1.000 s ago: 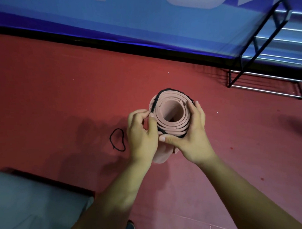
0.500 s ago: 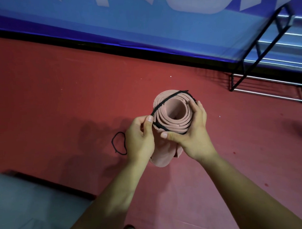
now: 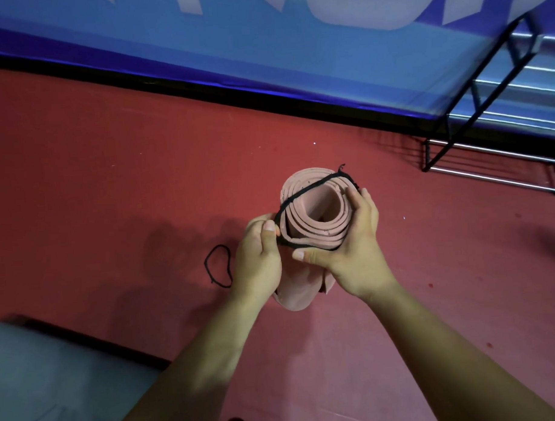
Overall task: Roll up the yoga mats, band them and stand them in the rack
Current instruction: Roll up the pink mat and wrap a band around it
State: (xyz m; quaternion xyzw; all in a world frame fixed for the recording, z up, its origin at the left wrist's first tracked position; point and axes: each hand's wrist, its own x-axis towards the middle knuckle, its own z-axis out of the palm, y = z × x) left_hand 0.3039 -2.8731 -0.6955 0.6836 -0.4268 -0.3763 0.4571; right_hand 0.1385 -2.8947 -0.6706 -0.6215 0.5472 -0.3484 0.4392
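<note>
**Stretching the band over the mat**

The right hand curls round the upright mat so it cannot spring open. Just left of those fingers, the left hand pinches the band between thumb and fingers, pulling the loop wide.

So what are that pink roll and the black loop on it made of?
The pink mat looks like soft matte foam: thick, spongy layers, pitted at the edge. The black band seems an elastic fabric cord, thin, dull, with a frayed tail.
</note>
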